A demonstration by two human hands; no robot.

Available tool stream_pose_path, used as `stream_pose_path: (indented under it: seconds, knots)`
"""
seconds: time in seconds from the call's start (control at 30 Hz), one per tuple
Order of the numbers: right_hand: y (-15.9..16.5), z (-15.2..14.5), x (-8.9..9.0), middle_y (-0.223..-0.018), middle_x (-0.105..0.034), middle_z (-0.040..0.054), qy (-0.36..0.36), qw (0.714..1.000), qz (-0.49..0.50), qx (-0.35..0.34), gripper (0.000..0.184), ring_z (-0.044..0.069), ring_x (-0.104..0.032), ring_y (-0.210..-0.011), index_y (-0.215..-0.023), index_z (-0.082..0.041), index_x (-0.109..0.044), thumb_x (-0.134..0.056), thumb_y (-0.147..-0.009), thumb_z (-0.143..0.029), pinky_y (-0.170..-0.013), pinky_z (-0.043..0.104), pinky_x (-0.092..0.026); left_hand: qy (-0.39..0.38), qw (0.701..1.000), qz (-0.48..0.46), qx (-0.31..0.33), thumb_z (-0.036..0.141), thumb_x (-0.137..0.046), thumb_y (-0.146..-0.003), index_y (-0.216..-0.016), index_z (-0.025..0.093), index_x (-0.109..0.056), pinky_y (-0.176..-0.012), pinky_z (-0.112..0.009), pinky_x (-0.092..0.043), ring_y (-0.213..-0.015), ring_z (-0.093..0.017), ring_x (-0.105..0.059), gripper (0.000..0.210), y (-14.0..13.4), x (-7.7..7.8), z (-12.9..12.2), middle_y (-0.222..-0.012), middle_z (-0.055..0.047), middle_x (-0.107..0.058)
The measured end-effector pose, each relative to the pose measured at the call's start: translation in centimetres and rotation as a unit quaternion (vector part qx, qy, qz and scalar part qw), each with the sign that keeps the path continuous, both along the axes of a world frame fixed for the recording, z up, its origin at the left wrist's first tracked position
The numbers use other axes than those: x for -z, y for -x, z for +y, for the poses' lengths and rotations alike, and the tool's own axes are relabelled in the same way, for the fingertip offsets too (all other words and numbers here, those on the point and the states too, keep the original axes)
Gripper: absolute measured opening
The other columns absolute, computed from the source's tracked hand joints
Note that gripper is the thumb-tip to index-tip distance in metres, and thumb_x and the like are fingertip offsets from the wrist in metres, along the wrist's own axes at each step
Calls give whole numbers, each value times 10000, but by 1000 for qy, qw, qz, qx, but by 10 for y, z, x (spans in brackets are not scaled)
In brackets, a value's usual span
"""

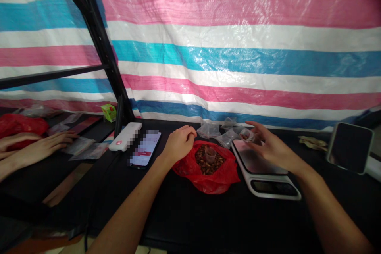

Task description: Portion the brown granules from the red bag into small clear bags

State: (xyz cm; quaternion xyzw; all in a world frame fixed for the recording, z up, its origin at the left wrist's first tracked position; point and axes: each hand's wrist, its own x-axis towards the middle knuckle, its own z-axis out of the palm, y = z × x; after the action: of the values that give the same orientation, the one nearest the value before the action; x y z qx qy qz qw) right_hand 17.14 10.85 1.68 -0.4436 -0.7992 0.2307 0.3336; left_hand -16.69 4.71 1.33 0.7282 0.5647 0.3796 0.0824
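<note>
My left hand (pixel 180 142) is at the left rim of a red plastic bag (pixel 205 185), fingers curled; what they hold, if anything, is hidden. The open bag is full of small brown, nut-like pieces (pixel 205 168). A small clear plastic cup (pixel 210 154) stands on these pieces. My right hand (pixel 264 145) is over the plate of a white kitchen scale (pixel 251 184), index finger raised. Between its thumb and fingers is a small clear container (pixel 246 135) with brown bits inside; I cannot tell whether it is a cup or a bag.
Clear plastic bags (pixel 208 130) lie behind the red bag. A phone (pixel 147 149) and a white power bank (pixel 126 137) lie left. A dark-screened device (pixel 350 147) stands right, near a crumpled brown piece (pixel 312 143). Beyond a black metal post (pixel 102 47), another person's hands (pixel 47 145) work.
</note>
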Motion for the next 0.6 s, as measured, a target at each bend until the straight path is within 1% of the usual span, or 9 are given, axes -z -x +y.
stream_pose_path:
  seconds: [0.1, 0.17, 0.27, 0.37, 0.43, 0.5, 0.6]
  knots:
    - [22, -6, -2, -1093, -743, 84, -17, 994, 105, -19, 531, 264, -725, -983, -1310, -261, -515, -714, -897, -529, -852, 394, -602, 2, 1000, 4, -1, 143, -482, -933, -886, 245, -728, -781, -274, -507, -852, -168, -692, 271, -1, -1, -1, -965, -8, -742]
    - [37, -12, -2, -1146, -744, 91, -30, 992, 122, -34, 476, 276, -721, -1048, -1249, -263, -556, -730, -892, -526, -906, 410, -598, 4, 1000, 6, -2, 145, -480, -933, -885, 247, -728, -777, -275, -508, -848, -168, -691, 273, -1, -1, -1, -961, -6, -741]
    - [56, -24, 0, -1258, -729, 84, -45, 994, 81, -50, 441, 287, -702, -1149, -1282, -283, -593, -727, -907, -472, -1015, 443, -564, 4, 1000, 7, -4, 148, -478, -933, -884, 252, -725, -775, -275, -506, -849, -168, -692, 273, 0, -1, 0, -958, -3, -740]
    - [70, -34, 3, -1318, -711, 67, -64, 996, 19, -59, 425, 290, -694, -1180, -1339, -310, -593, -687, -934, -396, -1060, 472, -541, 2, 1000, 8, -3, 152, -479, -932, -890, 253, -724, -784, -277, -502, -859, -169, -694, 268, 0, -1, 0, -963, 0, -740]
    - [76, -39, 5, -1324, -704, 70, -93, 994, -22, -56, 451, 299, -680, -1194, -1380, -320, -577, -662, -938, -338, -1064, 498, -531, 3, 1000, 9, -3, 155, -481, -932, -895, 253, -723, -784, -278, -499, -859, -170, -695, 264, 0, -1, 0, -964, 1, -741]
    - [80, -41, 7, -1289, -713, 69, -115, 990, -59, -58, 524, 302, -675, -1178, -1449, -341, -525, -639, -941, -285, -1044, 515, -532, 6, 1000, 13, -5, 157, -481, -934, -895, 253, -723, -775, -279, -498, -855, -171, -695, 264, 0, -1, 0, -967, 1, -743]
    - [81, -42, 7, -1230, -734, 58, -126, 986, -92, -64, 599, 297, -687, -1118, -1515, -371, -455, -644, -952, -295, -1014, 514, -532, 10, 1000, 16, -8, 155, -478, -935, -890, 253, -723, -768, -279, -495, -854, -170, -694, 267, 0, -1, -1, -970, 1, -745]
